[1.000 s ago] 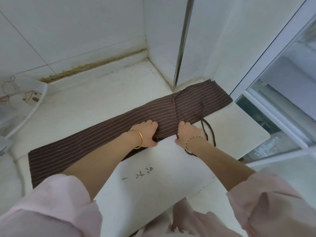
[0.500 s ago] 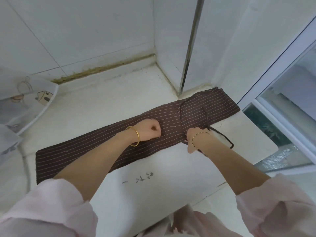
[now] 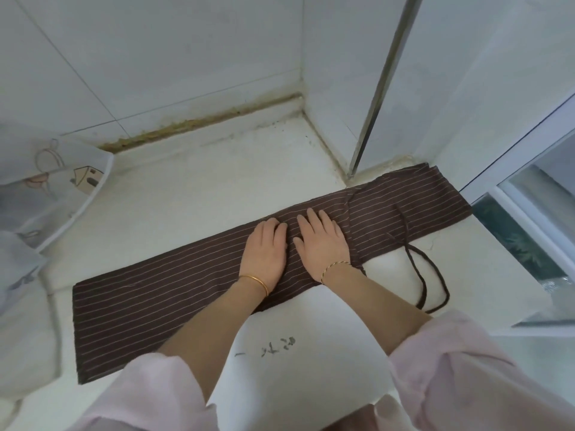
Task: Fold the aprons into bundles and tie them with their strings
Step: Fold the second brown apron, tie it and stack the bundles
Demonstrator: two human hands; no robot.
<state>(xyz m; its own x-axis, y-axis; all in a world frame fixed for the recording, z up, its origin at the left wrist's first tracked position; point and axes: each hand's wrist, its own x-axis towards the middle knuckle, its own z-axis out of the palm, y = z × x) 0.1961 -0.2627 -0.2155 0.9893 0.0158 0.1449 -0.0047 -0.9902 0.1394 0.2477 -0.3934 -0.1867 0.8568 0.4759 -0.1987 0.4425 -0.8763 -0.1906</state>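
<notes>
A brown striped apron (image 3: pixel 161 293) lies folded into a long narrow strip across the white counter (image 3: pixel 326 343), running from near left to far right. Its dark string (image 3: pixel 426 275) trails off the right part and loops on the counter. My left hand (image 3: pixel 266 248) and my right hand (image 3: pixel 322 242) lie side by side, palms down and fingers straight, pressing on the middle of the strip.
A clear plastic box (image 3: pixel 53 188) with printed pictures stands at the left edge. Tiled walls (image 3: pixel 186 57) and a metal rail (image 3: pixel 379 88) close the back corner. A window frame (image 3: pixel 529 181) borders the right. Dark marks (image 3: pixel 273 346) are on the counter near me.
Both hands gripped the near edge of the strip, folded it away from me, and now lie flat on top. The strip looks narrower.
</notes>
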